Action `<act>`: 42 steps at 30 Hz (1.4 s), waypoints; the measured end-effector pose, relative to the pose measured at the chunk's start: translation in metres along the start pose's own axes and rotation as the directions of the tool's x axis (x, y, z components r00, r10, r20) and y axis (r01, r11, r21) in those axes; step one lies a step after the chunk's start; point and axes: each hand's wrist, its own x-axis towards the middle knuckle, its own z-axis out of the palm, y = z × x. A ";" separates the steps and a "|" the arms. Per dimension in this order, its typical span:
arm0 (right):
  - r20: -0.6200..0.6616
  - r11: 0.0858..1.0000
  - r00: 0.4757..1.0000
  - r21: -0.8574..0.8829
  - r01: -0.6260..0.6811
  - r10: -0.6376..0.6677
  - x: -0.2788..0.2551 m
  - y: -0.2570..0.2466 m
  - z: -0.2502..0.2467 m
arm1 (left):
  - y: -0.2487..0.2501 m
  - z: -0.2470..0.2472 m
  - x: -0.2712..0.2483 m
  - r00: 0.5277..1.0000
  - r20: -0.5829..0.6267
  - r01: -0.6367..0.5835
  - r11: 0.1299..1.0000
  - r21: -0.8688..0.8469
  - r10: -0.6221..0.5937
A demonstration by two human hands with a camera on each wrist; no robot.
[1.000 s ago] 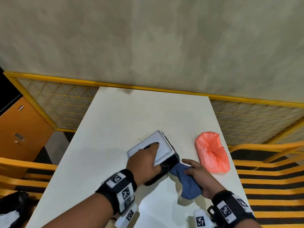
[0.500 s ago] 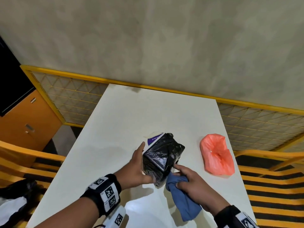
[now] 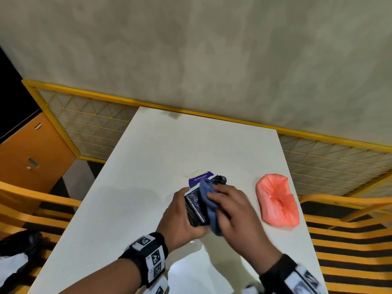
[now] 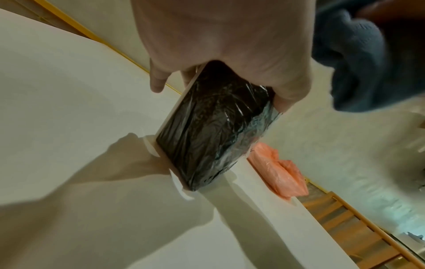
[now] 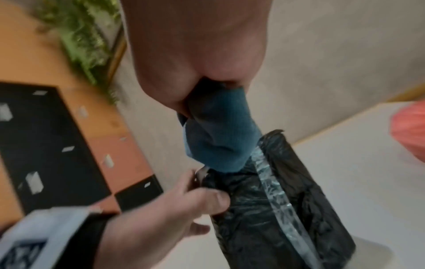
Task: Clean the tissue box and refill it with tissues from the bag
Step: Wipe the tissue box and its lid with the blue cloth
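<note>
The left hand (image 3: pixel 182 217) grips the black-wrapped tissue box (image 3: pixel 196 205) low in the middle. The right hand (image 3: pixel 231 211) holds a blue cloth (image 3: pixel 206 194) against it. A pink bag (image 3: pixel 276 201) lies to the right on the white surface (image 3: pixel 148 177).

The box wrapped in glossy black plastic film (image 3: pixel 195 206) shows a purple and white printed end face with a green spot. A plain blue knitted cloth (image 3: pixel 209 200) lies against it. The crumpled plastic bag (image 3: pixel 276 200) is salmon orange. The flat desk (image 3: pixel 169 158) is plain white. Black wristbands (image 3: pixel 148 255) carry black-and-white square code patterns. The mesh railing (image 3: pixel 89 122) is yellow.
</note>
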 end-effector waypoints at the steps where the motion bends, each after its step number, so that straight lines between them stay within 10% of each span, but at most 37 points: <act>1: 0.043 0.995 0.997 -0.076 0.061 -0.058 0.004 -0.002 0.012 | 0.002 0.000 0.001 0.999 0.019 -0.033 0.999 -0.040 0.034; 10: 0.172 0.965 0.984 -0.244 0.096 -0.054 0.025 0.039 0.036 | 0.000 0.000 -0.002 1.000 0.003 0.017 0.999 0.050 -0.017; 18: 0.046 0.968 0.989 -0.214 -0.129 0.142 0.036 0.078 0.023 | 0.006 -0.001 -0.004 0.999 -0.001 0.042 0.993 0.113 -0.042; 22: -0.129 0.900 0.892 0.024 -0.435 0.434 0.037 0.096 0.009 | 0.006 -0.002 -0.004 0.999 0.015 0.029 0.993 0.110 -0.031; 25: -0.230 0.971 0.947 -0.037 -0.238 0.223 0.033 0.065 0.002 | 0.007 -0.003 -0.002 1.000 0.003 0.031 0.992 0.119 -0.031; 31: 0.191 0.915 0.978 -0.374 0.154 -0.086 -0.008 0.000 0.062 | -0.014 0.006 0.000 0.999 0.046 0.020 0.995 0.094 -0.025; 42: -0.004 0.961 1.000 -0.276 -0.030 0.030 0.024 0.059 0.047 | -0.001 0.004 0.000 0.999 -0.007 0.047 0.995 0.087 -0.046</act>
